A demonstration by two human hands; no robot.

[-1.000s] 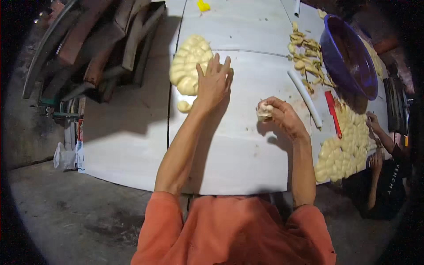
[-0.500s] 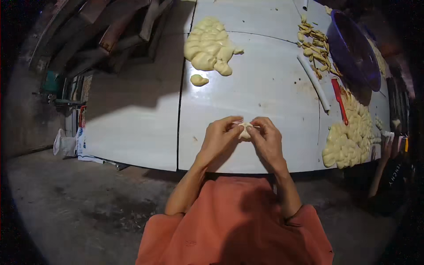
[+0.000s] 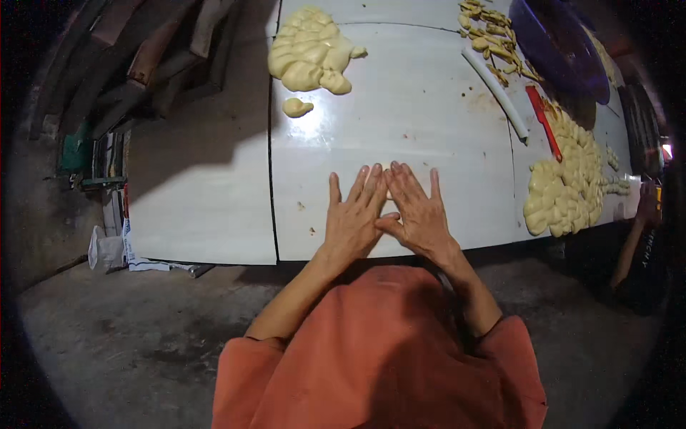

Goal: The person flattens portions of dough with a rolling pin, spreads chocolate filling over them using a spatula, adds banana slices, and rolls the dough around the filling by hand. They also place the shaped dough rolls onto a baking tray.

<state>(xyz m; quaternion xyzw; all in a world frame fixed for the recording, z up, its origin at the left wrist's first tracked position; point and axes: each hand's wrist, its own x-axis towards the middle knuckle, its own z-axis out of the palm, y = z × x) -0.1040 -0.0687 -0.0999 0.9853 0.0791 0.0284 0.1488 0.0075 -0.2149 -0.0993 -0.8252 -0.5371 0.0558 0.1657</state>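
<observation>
My left hand and my right hand lie flat side by side near the front edge of the white table. Their fingers point away from me, with the fingertips close together and the right thumb reaching across to the left hand. Beneath them the small dough piece is almost wholly hidden; only a pale sliver shows in the gap. Farther off to the left lies a mound of pale yellow dough cut into lumps, with one loose dough piece just in front of it.
At the right, more dough lumps spread beside a red long-handled tool. A white tube, brownish-yellow strips and a purple basin sit beyond. Another person's arm is at the far right. Dark beams rise at upper left.
My fingers were pinching the small dough piece with both hands; now both hands are stretched out flat over it. The view has shifted a little, so the table's things appear higher.
</observation>
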